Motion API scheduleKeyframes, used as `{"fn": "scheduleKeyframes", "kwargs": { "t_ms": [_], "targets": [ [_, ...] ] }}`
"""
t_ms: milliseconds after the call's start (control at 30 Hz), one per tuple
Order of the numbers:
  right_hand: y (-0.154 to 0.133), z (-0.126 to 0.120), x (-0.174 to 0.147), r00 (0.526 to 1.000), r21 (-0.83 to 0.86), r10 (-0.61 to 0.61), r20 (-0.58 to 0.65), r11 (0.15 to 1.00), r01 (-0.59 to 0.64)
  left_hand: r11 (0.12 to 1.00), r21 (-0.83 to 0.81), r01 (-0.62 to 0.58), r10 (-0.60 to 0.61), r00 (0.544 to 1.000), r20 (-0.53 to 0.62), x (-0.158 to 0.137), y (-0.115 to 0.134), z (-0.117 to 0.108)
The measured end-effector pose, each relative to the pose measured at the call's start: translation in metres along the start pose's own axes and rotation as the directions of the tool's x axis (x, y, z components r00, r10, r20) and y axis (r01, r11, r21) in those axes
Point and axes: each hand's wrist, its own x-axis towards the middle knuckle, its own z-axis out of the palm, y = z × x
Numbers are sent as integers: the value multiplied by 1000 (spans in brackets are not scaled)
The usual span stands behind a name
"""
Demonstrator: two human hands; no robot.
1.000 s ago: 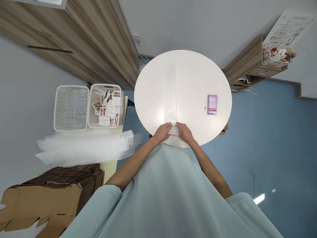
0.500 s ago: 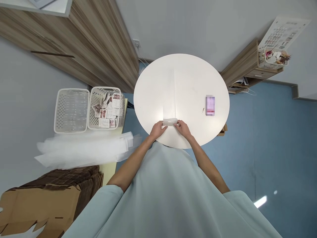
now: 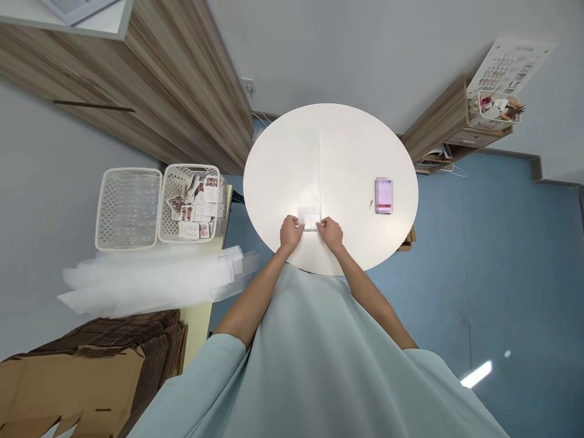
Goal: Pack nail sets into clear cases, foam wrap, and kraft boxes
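A long strip of thin, translucent white sheet (image 3: 309, 167) lies lengthwise on the round white table (image 3: 356, 140). At its near end is a small, pale, flat rectangular packet (image 3: 312, 220) with a shiny face; what is inside it I cannot make out. My left hand (image 3: 291, 233) pinches the packet's left near corner between thumb and fingers. On the opposite corner my right hand (image 3: 330, 233) has the same kind of pinch. Both hands rest low over the table, close to its front edge. A pink-purple box (image 3: 384, 196), partly blurred out, sits to the right.
Left of the table, a side table (image 3: 199, 322) carries a basket of clear plastic pieces (image 3: 130, 207), a basket of printed cards (image 3: 194, 210) and a pile of white translucent sheets (image 3: 155, 280). Flattened cardboard boxes (image 3: 77, 383) are stacked nearer me. A wooden cabinet (image 3: 438, 121) stands back right.
The raised, curved near end between my hands now lies flatter, as a rectangle. My hands have drawn slightly closer together. The whole view has shifted a little.
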Motion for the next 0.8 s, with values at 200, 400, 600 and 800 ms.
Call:
{"fn": "scheduleKeyframes", "kwargs": {
  "t_ms": [200,400,600,800],
  "targets": [
    [-13,-3,0,940,-207,-338,-48,924,322,838,337,-429,430,900,74,1,20,-5],
    [-7,-12,11,822,-200,-543,172,797,569,719,321,-616,523,784,334,24,26,-11],
    [8,-12,3,821,-189,-541,179,801,569,772,237,-590,479,784,394,17,4,-18],
    [32,2,-41,799,-124,-583,147,791,600,774,182,-606,509,767,391,-28,-25,-21]
  ]
}}
